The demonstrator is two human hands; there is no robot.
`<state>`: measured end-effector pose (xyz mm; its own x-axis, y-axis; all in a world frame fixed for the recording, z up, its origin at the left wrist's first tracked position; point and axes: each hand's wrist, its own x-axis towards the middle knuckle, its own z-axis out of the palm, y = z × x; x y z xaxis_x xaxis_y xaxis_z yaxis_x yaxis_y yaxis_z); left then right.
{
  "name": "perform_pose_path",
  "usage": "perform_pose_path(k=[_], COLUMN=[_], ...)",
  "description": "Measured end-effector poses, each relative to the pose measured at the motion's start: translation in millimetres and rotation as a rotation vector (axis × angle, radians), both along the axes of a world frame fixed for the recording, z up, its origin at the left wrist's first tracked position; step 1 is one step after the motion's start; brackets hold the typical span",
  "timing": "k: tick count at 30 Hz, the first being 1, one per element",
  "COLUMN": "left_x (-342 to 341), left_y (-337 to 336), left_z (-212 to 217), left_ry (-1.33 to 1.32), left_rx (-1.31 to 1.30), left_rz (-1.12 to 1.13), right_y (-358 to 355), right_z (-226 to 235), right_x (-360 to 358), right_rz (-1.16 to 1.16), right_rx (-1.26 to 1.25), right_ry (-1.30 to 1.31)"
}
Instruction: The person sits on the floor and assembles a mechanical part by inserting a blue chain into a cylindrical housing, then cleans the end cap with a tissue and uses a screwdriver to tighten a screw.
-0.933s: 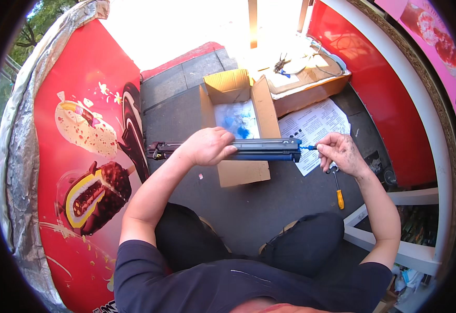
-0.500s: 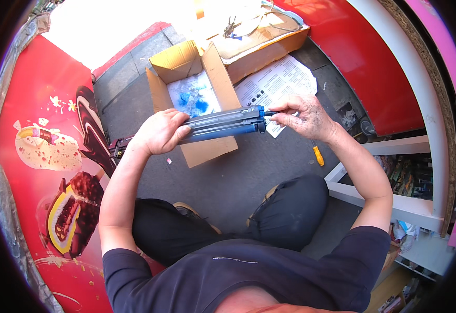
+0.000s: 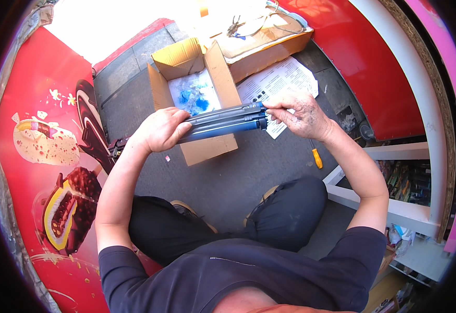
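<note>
A long dark toner cartridge (image 3: 225,119) with a blue drum along its near side lies crosswise in front of me, above the floor. My left hand (image 3: 161,128) is closed round its left part, thumb on the near side. At the right end, my right hand (image 3: 298,115) pinches with thumb and fingertips against the end cap; what small part lies between the fingers is hidden. Beyond the cartridge stands an open cardboard box (image 3: 225,73), with blue-stained white paper (image 3: 194,96) inside. A yellow-handled screwdriver (image 3: 317,158) lies beneath my right forearm.
A printed sheet (image 3: 285,81) lies on the grey floor beside a second cardboard box (image 3: 269,49), which has cables on top. Red panels rise at left (image 3: 40,172) and far right (image 3: 363,68). A white frame (image 3: 394,206) stands near my right elbow.
My right fingers have moved in against the cartridge's right end, where a dark pin-like piece stuck out between them before. My left hand keeps its grip.
</note>
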<state>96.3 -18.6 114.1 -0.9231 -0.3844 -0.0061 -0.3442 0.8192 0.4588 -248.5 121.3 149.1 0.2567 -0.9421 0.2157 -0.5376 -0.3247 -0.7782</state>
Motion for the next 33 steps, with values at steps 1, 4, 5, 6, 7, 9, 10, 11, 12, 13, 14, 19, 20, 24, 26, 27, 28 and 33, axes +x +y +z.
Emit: perform_pose_path(k=[1, 4, 5, 6, 7, 9, 10, 11, 12, 13, 14, 19, 20, 24, 26, 27, 28, 33], left_x=[0.7, 1.3, 1.1, 1.2, 1.1, 0.8, 0.7, 0.8, 1.0, 1.2, 1.0, -1.2, -1.7, -2.3, -2.3, -2.3, -2.4, -3.8], left_y=[-0.3, -1.1, -1.6, -2.2, -2.7, -2.6, -2.9, -2.8, -2.4, -2.0, -1.6, -0.1, -0.1, -1.4, -1.6, -1.6, -1.4, -0.5], left_z=[-0.1, -0.8, -0.8, -0.5, -0.2, 0.4, 0.8, 1.1, 1.3, 1.3, 1.0, -3.0, -3.6, -3.4, -3.3, -3.2, -3.1, -1.7], left_ry=[0.010, 0.005, 0.010, 0.009, 0.014, 0.044, 0.063, 0.050, 0.035, 0.019, 0.010, -0.033, -0.029, -0.041, -0.035, -0.032, -0.035, -0.036], left_rx=[0.020, 0.020, 0.019, 0.018, 0.017, -0.008, -0.023, -0.029, -0.035, -0.041, -0.063, -0.130, -0.140, -0.164, -0.165, -0.166, -0.170, -0.200], left_rz=[-0.001, 0.011, 0.007, 0.008, 0.013, 0.012, 0.013, 0.023, 0.031, 0.041, 0.041, 0.076, 0.071, 0.075, 0.082, 0.083, 0.087, 0.088], right_y=[-0.4, -4.6, -6.0, -7.6, -8.3, -10.3, -11.4, -10.6, -11.0, -10.4, -8.8, -5.4, -5.4, -6.9, -7.9, -8.2, -9.2, -14.7], right_z=[1.2, 3.0, 3.3, 3.1, 2.7, 3.0, 3.0, 2.6, 2.1, 1.8, 0.3, -5.1, -5.1, -3.4, -2.3, -1.5, -0.8, 5.6], right_x=[0.7, 2.3, 2.6, 3.2, 4.1, 3.9, 3.6, 4.3, 4.7, 5.0, 7.3, 12.8, 12.2, 9.9, 9.8, 10.3, 11.2, 12.5], right_rz=[-0.013, -0.130, -0.115, -0.082, -0.048, -0.008, -0.005, -0.001, 0.053, 0.086, 0.090, 0.049, 0.016, -0.116, -0.189, -0.197, -0.210, -0.294], right_rx=[0.093, 0.417, 0.328, 0.190, 0.075, -0.158, -0.190, -0.223, -0.314, -0.346, -0.365, -0.404, -0.337, -0.009, 0.138, 0.142, 0.155, 0.528], right_ry=[-0.080, -0.289, -0.170, -0.084, 0.000, 0.074, 0.090, 0.103, 0.190, 0.267, 0.329, 0.440, 0.408, 0.173, 0.058, 0.029, 0.002, -0.153])
